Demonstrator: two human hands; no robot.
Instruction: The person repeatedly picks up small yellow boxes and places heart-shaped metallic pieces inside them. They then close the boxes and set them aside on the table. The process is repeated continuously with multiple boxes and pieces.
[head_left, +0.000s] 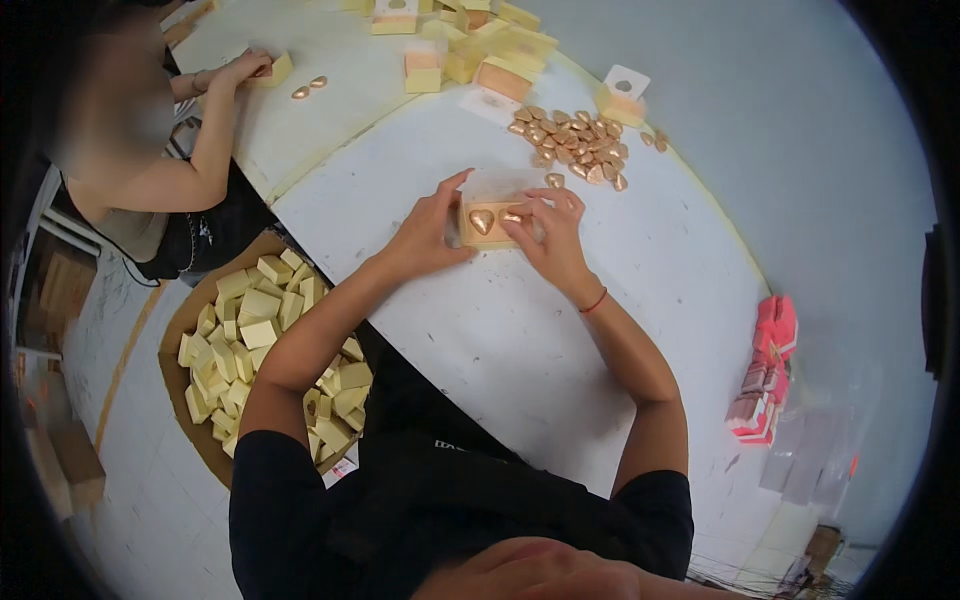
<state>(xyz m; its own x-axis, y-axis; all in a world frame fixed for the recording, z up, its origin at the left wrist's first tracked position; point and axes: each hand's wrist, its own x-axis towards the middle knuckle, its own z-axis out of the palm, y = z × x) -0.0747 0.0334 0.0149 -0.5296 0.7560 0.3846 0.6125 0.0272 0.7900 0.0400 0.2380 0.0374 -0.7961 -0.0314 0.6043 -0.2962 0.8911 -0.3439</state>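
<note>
A small pale-yellow box (491, 241) with its lid raised sits on the white table before me. My left hand (429, 232) grips its left side, the thumb at the front edge and fingers behind. Inside the box, one gold heart-shaped piece (481, 220) rests at the left. The fingertips of my right hand (551, 229) pinch a second gold piece (510, 216) at the right half of the box. A loose gold piece (554, 180) lies on the table just behind my right hand.
A pile of gold pieces (574, 142) lies beyond the box, with open yellow boxes (487, 60) farther back. A large carton (180, 330) full of yellow boxes stands at lower left. Another person's hands (247, 67) hold a box at upper left. Pink packs (769, 367) lie far right.
</note>
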